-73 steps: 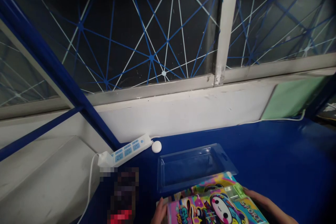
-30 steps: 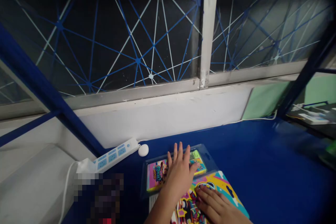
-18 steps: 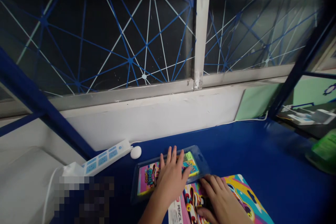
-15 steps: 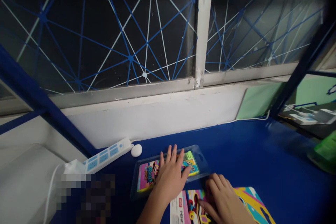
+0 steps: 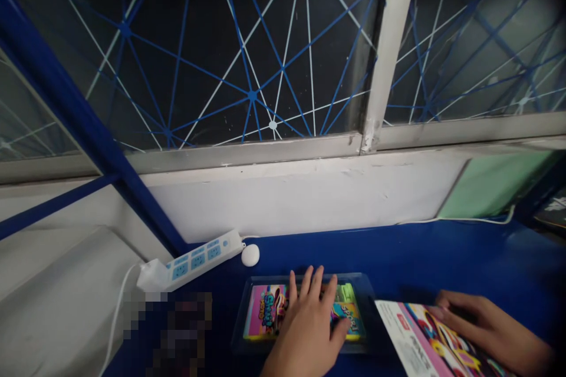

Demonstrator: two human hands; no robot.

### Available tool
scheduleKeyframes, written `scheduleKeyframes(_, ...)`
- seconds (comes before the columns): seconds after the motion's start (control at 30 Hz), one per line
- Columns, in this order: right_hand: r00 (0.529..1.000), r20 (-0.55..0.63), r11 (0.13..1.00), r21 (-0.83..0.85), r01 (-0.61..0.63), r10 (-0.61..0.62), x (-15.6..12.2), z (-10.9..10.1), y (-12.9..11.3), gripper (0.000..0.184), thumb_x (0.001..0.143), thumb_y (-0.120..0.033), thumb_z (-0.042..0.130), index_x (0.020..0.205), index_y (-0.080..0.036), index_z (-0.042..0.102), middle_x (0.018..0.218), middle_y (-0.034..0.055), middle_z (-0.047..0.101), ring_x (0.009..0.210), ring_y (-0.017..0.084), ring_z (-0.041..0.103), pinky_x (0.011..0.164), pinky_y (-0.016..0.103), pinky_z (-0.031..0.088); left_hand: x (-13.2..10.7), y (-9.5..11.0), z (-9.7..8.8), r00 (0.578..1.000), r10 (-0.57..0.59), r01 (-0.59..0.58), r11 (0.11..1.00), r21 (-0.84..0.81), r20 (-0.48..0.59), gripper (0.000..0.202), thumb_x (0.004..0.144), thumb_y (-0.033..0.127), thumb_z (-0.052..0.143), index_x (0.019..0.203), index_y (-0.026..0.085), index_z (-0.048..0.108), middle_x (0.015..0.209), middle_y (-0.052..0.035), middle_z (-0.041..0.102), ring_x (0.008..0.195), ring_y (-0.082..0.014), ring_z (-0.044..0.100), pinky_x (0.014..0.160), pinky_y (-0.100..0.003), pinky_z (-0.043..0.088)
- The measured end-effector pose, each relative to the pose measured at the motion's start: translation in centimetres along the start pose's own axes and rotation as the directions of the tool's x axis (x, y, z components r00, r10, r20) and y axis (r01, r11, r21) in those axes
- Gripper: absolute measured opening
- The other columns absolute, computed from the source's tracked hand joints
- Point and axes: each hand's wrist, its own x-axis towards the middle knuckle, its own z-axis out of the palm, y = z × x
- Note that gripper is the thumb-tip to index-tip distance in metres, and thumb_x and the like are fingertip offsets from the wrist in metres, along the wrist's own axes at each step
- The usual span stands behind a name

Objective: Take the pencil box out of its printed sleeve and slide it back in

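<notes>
Well, the left hand [image 5: 307,330] lies flat and open, its fingers [image 5: 309,285] spread on a glossy printed card [image 5: 265,313] seated inside a shallow, clear moulded plastic tray [image 5: 369,306]. The tray's smooth, hard rim sits on the blue tabletop [image 5: 442,259]. Just beside it on the right, the right hand [image 5: 490,321] curves its fingers [image 5: 455,303] over the edge of a larger, thin and shiny card [image 5: 433,336], pink and yellow with a white strip; whether that grip is closed on it, I cannot tell. Further up, a white plastic power strip [image 5: 192,265] with blue sockets lies near a small, rounded white knob [image 5: 250,255], below a scuffed white wall [image 5: 309,200].
</notes>
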Motion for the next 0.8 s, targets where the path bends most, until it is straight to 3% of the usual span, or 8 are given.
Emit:
scheduleKeyframes(0.07, 0.972, 0.233, 1.000, 0.016, 0.004, -0.008, 2.7, -1.9, 0.2, 0.047, 0.093, -0.065, 0.049, 0.081, -0.026, 0.071, 0.081, 0.0041, 0.072, 0.077, 0.022, 0.065, 0.067, 0.030, 0.048, 0.0, -0.1, 0.0, 1.000, -0.002, 0.002, 1.000, -0.017, 0.019, 0.074, 0.094, 0.075, 0.028, 0.156, 0.036, 0.028, 0.167, -0.0054, 0.025, 0.155, -0.0298, 0.016, 0.124, -0.065, 0.005)
scheduleKeyframes(0.1, 0.959, 0.284, 1.000, 0.000, 0.012, -0.011, 4.0, -2.5, 0.2, 0.045, 0.092, -0.064, 0.051, 0.083, -0.025, 0.073, 0.084, 0.0045, 0.072, 0.079, 0.023, 0.065, 0.068, 0.031, 0.047, 0.1, -0.1, 0.0, 1.000, -0.002, 0.003, 1.000, -0.024, 0.029, 0.074, 0.094, 0.076, 0.029, 0.156, 0.036, 0.028, 0.167, -0.0055, 0.025, 0.155, -0.0298, 0.016, 0.124, -0.065, 0.004)
scheduleKeyframes(0.23, 0.954, 0.299, 0.998, -0.060, 0.035, -0.016, 7.7, -3.3, -0.2, 0.041, 0.089, -0.062, 0.057, 0.082, -0.025, 0.074, 0.079, 0.0010, 0.071, 0.075, 0.022, 0.062, 0.065, 0.030, 0.043, 0.3, -0.3, -0.1, 0.998, -0.002, 0.005, 0.999, -0.043, 0.064, 0.074, 0.094, 0.075, 0.030, 0.156, 0.035, 0.029, 0.167, -0.0063, 0.023, 0.155, -0.0308, 0.016, 0.124, -0.064, 0.002)
scheduleKeyframes(0.37, 0.946, 0.325, 0.996, -0.077, 0.042, -0.015, 9.3, -3.4, -0.4, 0.038, 0.087, -0.060, 0.061, 0.083, -0.025, 0.075, 0.077, -0.0004, 0.071, 0.073, 0.020, 0.061, 0.062, 0.028, 0.042, 0.7, -0.7, 0.1, 0.996, -0.002, 0.006, 0.999, -0.044, 0.088, 0.074, 0.094, 0.075, 0.029, 0.157, 0.035, 0.027, 0.168, -0.0053, 0.020, 0.155, -0.0320, 0.014, 0.123, -0.066, 0.002)
scheduleKeyframes(0.67, 0.951, 0.308, 0.997, -0.064, 0.054, -0.032, 10.2, -3.4, -0.8, 0.041, 0.085, -0.063, 0.062, 0.084, -0.025, 0.076, 0.076, -0.0003, 0.071, 0.070, 0.019, 0.062, 0.061, 0.027, 0.041, 0.9, -1.1, 0.5, 0.995, 0.007, -0.006, 1.000, -0.006, 0.102, 0.074, 0.093, 0.074, 0.032, 0.157, 0.038, 0.023, 0.169, -0.0031, 0.016, 0.155, -0.0354, 0.014, 0.122, -0.070, 0.006)
scheduleKeyframes(0.8, 0.970, 0.241, 0.994, -0.093, 0.055, -0.031, 10.0, -2.7, -0.9, 0.043, 0.086, -0.066, 0.059, 0.084, -0.026, 0.075, 0.076, 0.0007, 0.072, 0.069, 0.020, 0.063, 0.061, 0.029, 0.042, 0.8, -0.9, 0.5, 0.996, 0.010, -0.010, 1.000, 0.006, 0.088, 0.073, 0.094, 0.073, 0.032, 0.157, 0.036, 0.025, 0.168, -0.0035, 0.019, 0.155, -0.0341, 0.016, 0.123, -0.068, 0.007)
